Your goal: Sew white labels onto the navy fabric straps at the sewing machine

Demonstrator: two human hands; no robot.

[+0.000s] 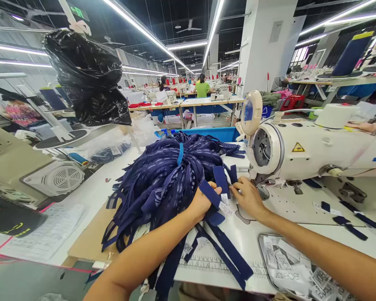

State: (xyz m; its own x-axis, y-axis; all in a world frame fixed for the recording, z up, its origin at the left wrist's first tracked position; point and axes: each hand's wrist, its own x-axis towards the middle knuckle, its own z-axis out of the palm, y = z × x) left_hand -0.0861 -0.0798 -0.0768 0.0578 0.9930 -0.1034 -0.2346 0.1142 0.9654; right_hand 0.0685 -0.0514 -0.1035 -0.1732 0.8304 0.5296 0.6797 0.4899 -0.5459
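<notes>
My left hand [203,201] is closed on a navy fabric strap [209,193], thumb and fingers pinching it. A white printed label [225,207] hangs at the strap's lower end. Another navy strap piece [219,179] stands just behind it. To the right, my right hand [247,195] is closed in a pinch beside that piece, close to the sewing machine's needle area. Whatever lies between its fingertips is too small to make out. A large bundle of navy straps [163,179], banded with a light blue strip [180,154], lies against my left forearm.
The cream sewing machine [301,146] stands close on the right. A clear tray [263,255] of printed labels [288,271] sits at front right. Loose navy strips [351,228] lie beyond it. A black plastic bag [87,79] hangs at left. A ruler scale [216,264] runs along the table's front.
</notes>
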